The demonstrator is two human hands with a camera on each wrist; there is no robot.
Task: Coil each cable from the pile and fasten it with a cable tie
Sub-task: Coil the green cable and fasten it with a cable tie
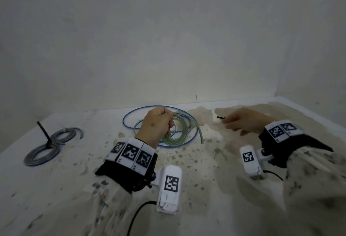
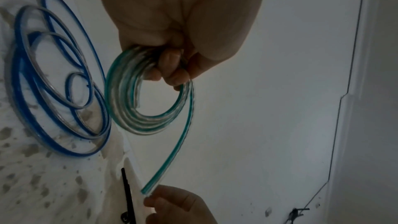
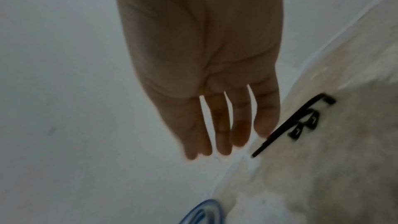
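Note:
My left hand (image 1: 159,125) grips a coil of clear, green-striped cable (image 1: 179,132) and holds it up off the table. In the left wrist view its curled fingers (image 2: 172,69) close round the top of the coil (image 2: 120,101), and the cable's loose end (image 2: 148,190) hangs down. My right hand (image 1: 241,121) reaches out to the right with straight fingers (image 3: 217,130) and holds nothing. A black cable tie (image 3: 290,122) lies on the table by its little finger, and the tie's tip (image 1: 220,117) pokes out to the left of the hand.
A loose blue-striped cable (image 1: 131,115) lies in wide loops behind and under the green coil. Two coiled cables (image 1: 43,153) lie at the far left, with a black tie tail (image 1: 43,130) sticking up. The stained white table (image 1: 196,179) meets a wall behind.

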